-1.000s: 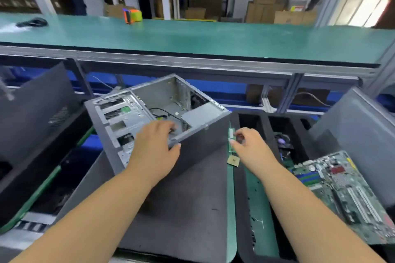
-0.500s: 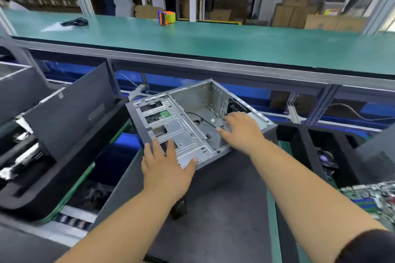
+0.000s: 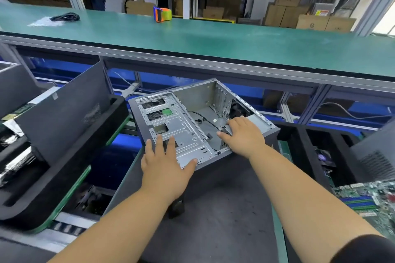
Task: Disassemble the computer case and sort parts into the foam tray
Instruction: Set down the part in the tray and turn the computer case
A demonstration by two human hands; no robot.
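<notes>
Grey computer case [image 3: 192, 126] under both hands, seemingly

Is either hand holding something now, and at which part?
Neither hand grips anything. The left hand rests flat on the computer case drive-bay plate; the right hand rests over its near side edge.

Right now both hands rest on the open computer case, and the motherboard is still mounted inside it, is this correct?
Not quite. In the head view, left hand and right hand do rest on the open computer case, but the motherboard lies outside it, at the right edge.
</notes>
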